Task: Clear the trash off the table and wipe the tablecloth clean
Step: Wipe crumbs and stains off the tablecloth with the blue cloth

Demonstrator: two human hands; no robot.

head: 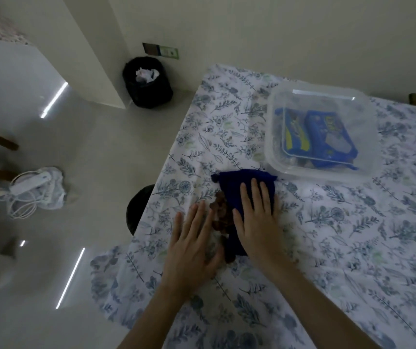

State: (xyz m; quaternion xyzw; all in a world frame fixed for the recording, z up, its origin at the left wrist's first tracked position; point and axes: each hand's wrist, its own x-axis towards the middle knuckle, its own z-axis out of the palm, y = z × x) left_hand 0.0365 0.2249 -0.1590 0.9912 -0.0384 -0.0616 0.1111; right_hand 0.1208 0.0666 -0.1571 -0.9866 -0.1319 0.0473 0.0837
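You are at the gathering step. Your right hand (257, 222) lies flat on the cloth (242, 185), fingers straight, pressing it down on the tablecloth (328, 235). Your left hand (192, 243) sits just beside it, fingers straight as well and holding nothing. Between the two lies a small heap of brown scraps (220, 214), touching the cloth's left edge and near the left edge of the tabletop.

The next move probably calls for sweeping the scraps into your left palm, then cupping it before you lift. The bin (147, 81) stands well apart on the floor by the wall, so loose bits could drop on the way.

The tablecloth is white with blue leaves, rumpled around your hands. A clear box (322, 96) of blue packets sits just beyond the cloth. The room is dim and the floor (96, 152) pale and glossy. A power strip (30, 183) lies on it to the left.
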